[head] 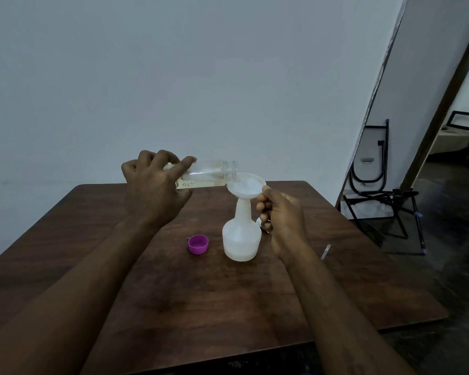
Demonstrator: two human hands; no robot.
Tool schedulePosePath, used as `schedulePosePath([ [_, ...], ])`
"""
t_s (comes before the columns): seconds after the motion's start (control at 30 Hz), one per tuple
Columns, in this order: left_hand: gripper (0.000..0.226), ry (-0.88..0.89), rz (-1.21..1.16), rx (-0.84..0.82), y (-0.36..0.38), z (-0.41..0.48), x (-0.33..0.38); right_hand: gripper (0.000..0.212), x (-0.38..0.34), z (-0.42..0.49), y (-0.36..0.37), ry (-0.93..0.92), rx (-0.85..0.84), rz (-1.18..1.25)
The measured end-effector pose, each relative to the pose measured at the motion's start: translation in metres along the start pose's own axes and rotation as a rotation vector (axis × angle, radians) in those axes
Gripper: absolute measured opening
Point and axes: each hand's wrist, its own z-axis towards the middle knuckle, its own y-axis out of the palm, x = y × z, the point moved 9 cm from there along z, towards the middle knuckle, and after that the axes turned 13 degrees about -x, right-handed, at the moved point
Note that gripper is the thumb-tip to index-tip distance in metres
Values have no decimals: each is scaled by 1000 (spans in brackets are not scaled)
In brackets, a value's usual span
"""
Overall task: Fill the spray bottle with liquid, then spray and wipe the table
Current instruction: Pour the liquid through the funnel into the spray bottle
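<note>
Two hands busy, filling step underway. Left hand grips the base of a clear plastic jar, fingers curled round it. The jar is tipped near horizontal so its open mouth sits over a white plastic funnel. The funnel sits in the neck of a white translucent spray bottle, which stands upright mid-way across the dark brown wooden bench, nearer the far edge. Right hand pinches the funnel at its rim, thumb on top and fingers curled below, likely to stop it tipping under the pour. Liquid looks low in the bottle, so filling is far from done.

A purple plastic cap lies open side up just left of the bottle, out of the pour path. A thin clear tube lies towards the right edge, beside the right wrist. A white item behind the right fingers can't be identified. No cloth visible. A folded black chair leans on the wall off the bench's far right corner.
</note>
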Motion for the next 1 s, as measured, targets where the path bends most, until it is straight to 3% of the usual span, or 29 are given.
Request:
schedulePosePath([
  [1.0,61,3,2,8,1,0,-2,39,2,2,-2,-3,0,-14],
])
